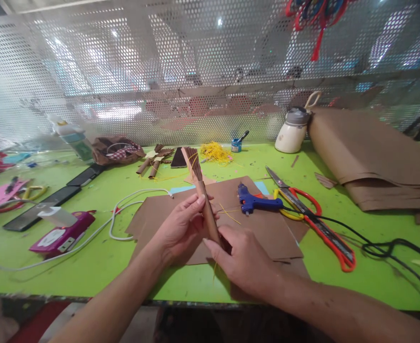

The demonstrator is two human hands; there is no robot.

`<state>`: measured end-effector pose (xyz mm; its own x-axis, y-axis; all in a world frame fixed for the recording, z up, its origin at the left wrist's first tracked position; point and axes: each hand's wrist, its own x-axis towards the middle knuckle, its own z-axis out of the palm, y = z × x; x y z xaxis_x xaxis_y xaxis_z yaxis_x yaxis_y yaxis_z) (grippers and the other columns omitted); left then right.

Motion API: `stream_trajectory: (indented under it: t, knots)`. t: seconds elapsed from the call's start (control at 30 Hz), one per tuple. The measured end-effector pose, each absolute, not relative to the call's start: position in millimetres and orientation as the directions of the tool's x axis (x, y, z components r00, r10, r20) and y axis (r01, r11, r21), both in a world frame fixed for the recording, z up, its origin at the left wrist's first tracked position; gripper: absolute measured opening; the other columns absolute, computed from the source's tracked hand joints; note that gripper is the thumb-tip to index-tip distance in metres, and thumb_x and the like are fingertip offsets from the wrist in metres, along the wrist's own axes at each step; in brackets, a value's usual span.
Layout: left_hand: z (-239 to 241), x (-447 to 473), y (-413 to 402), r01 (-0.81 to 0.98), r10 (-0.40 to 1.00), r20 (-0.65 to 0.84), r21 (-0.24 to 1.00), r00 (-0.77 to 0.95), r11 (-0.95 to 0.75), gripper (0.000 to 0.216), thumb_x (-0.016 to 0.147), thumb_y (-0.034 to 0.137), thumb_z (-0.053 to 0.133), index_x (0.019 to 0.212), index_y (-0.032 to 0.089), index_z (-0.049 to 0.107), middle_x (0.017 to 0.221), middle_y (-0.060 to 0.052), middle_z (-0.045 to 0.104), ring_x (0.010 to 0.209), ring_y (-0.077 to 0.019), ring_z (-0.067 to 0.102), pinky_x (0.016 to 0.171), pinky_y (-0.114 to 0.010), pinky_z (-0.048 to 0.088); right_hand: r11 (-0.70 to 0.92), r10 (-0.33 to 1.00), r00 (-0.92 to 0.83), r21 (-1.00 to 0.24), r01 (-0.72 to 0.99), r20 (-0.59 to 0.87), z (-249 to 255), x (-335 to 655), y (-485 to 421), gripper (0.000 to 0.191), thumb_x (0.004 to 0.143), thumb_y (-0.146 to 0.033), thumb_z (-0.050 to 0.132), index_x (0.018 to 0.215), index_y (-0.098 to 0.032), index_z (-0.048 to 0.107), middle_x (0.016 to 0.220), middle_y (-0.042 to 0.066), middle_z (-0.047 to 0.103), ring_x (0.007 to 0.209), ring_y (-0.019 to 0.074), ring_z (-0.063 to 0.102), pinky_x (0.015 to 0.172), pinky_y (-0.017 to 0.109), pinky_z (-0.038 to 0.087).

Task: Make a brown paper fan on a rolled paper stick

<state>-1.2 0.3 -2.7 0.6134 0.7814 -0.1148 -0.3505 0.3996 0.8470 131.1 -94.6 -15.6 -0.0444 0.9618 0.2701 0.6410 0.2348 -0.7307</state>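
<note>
A rolled brown paper tube with a fringed top, like a small paper broom, slants upward between my hands. My left hand pinches it near the middle, thumb in front. Around its lower end the fingers of my right hand are closed. Yellow string loops about the fringe, and loose strands hang near the tube. Beneath my hands lie flat brown paper sheets. On these sheets, just beyond my right hand, rests a blue glue gun.
Red-handled scissors and a black cord lie at right, before folded brown paper and a white flask. Yellow string, a blue jar and similar paper rolls sit behind. A purple power strip trails white cable at left.
</note>
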Motion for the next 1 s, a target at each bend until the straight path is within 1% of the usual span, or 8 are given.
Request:
stream_trajectory:
  t: [0.17,0.3,0.43,0.57,0.67,0.77,0.87,1.0]
  knots:
    - [0.6,0.4,-2.8,-0.312,0.759,-0.151,0.848,0.634,0.429,0.019,0.083,0.026,0.061,0.091,0.010,0.066,0.088,-0.011,0.068,0.082,-0.0181,0.065,0.077,-0.030,0.054,0.213,0.964,-0.015,-0.736,0.643,0.266,-17.2,132.2,-92.0,0.016,0.086,-0.029,0.051,0.075,-0.018,0.055,0.060,-0.001,0.055,0.052,0.0115,0.045,0.051,0.024,0.029]
    - [-3.5,2.1,-3.6,-0.311,0.738,-0.146,0.840,0.659,0.444,0.015,0.082,0.022,0.062,0.088,0.009,0.067,0.085,-0.010,0.068,0.079,-0.0164,0.065,0.077,-0.029,0.053,0.208,0.966,-0.005,-0.765,0.610,0.258,-19.4,132.8,-90.6,0.015,0.087,-0.028,0.050,0.085,-0.017,0.060,0.068,0.001,0.061,0.056,0.0125,0.049,0.055,0.024,0.034]
    - [-7.0,1.6,-3.7,-0.286,0.728,-0.160,0.847,0.667,0.449,0.016,0.082,0.026,0.063,0.083,0.010,0.067,0.084,-0.009,0.067,0.074,-0.0148,0.063,0.071,-0.028,0.052,0.224,0.961,-0.014,-0.748,0.625,0.276,-18.9,131.5,-91.9,0.014,0.087,-0.027,0.050,0.079,-0.018,0.058,0.064,0.000,0.058,0.055,0.0123,0.047,0.054,0.024,0.032]
    - [-6.2,0.4,-4.3,-0.274,0.719,-0.176,0.843,0.673,0.462,0.017,0.079,0.028,0.066,0.083,0.011,0.067,0.087,-0.009,0.066,0.075,-0.0158,0.062,0.070,-0.029,0.051,0.250,0.954,-0.030,-0.732,0.634,0.300,-17.1,129.8,-94.2,0.016,0.087,-0.028,0.050,0.075,-0.019,0.055,0.061,-0.002,0.055,0.053,0.0118,0.045,0.052,0.025,0.030]
    - [-5.8,1.3,-4.7,-0.267,0.711,-0.170,0.848,0.682,0.458,0.020,0.080,0.029,0.064,0.084,0.010,0.067,0.087,-0.009,0.066,0.076,-0.0160,0.062,0.073,-0.029,0.051,0.245,0.952,-0.017,-0.730,0.638,0.305,-17.3,130.0,-94.1,0.017,0.087,-0.029,0.051,0.075,-0.019,0.055,0.061,-0.001,0.055,0.054,0.0121,0.046,0.053,0.025,0.030]
    - [-5.9,3.6,-4.9,-0.294,0.733,-0.179,0.834,0.656,0.467,0.019,0.081,0.028,0.064,0.086,0.011,0.068,0.085,-0.008,0.067,0.077,-0.0149,0.062,0.075,-0.028,0.051,0.210,0.958,0.014,-0.731,0.649,0.287,-18.6,131.2,-92.0,0.017,0.086,-0.030,0.051,0.074,-0.018,0.056,0.062,0.000,0.058,0.054,0.0125,0.046,0.054,0.024,0.032]
    - [-5.0,5.2,-5.5,-0.311,0.746,-0.207,0.815,0.633,0.489,0.018,0.080,0.026,0.065,0.091,0.012,0.068,0.084,-0.007,0.067,0.074,-0.0142,0.063,0.074,-0.028,0.051,0.185,0.963,0.027,-0.726,0.662,0.270,-19.1,132.5,-89.7,0.016,0.086,-0.029,0.051,0.078,-0.017,0.059,0.064,0.001,0.061,0.054,0.0125,0.047,0.054,0.024,0.033]
    - [-2.2,5.1,-6.7,-0.313,0.763,-0.200,0.826,0.614,0.469,0.023,0.081,0.026,0.064,0.097,0.011,0.066,0.083,-0.009,0.068,0.071,-0.0153,0.063,0.071,-0.030,0.051,0.171,0.965,0.036,-0.727,0.664,0.260,-18.7,133.9,-87.4,0.016,0.087,-0.028,0.051,0.083,-0.017,0.062,0.068,0.003,0.065,0.055,0.0132,0.052,0.054,0.024,0.034]
